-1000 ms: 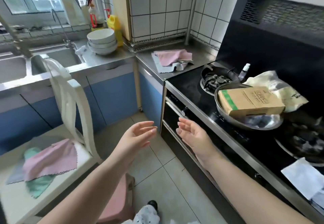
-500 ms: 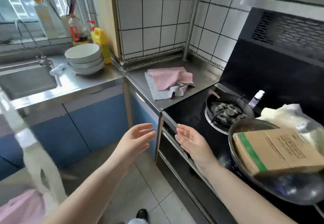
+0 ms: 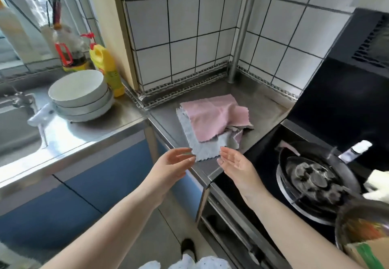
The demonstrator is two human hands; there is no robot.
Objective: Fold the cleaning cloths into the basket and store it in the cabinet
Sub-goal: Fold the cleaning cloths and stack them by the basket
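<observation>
Closer now than half a second ago to the corner counter; both hands advanced to the near edge of the cloth pile, chair gone from view.

Left hand (image 3: 173,163): palm inward, fingers straight and relaxed, holding nothing, fingertips just beside the grey cloth's near corner; contact cannot be told.
Right hand (image 3: 234,163): mirror pose, fingers straight, nothing held, just beside the same edge.

Cleaning cloths, two colours counted:
- pink cloth (image 3: 212,116), soft, matte, zigzag-cut edge, rumpled, lying on top;
- grey cloth (image 3: 203,150), fleecy, zigzag-cut edge, flat beneath, near corner towards the hands.
Further folds tucked under the pink one, number not clear. All on the stainless steel counter (image 3: 263,109), brushed and reflective, in the tiled corner.

Other stock:
- white bowls (image 3: 80,92), round, glossy, three stacked beside the sink (image 3: 14,125);
- yellow bottle (image 3: 106,66), plastic, one, upright behind the bowls;
- gas burner (image 3: 313,178), round, dark metal, one, on the black glass hob;
- small spray bottle (image 3: 355,151), white cap, one, blurred;
- steel wok (image 3: 362,224), one, holding a brown cardboard box (image 3: 366,252) with a green stripe.
</observation>
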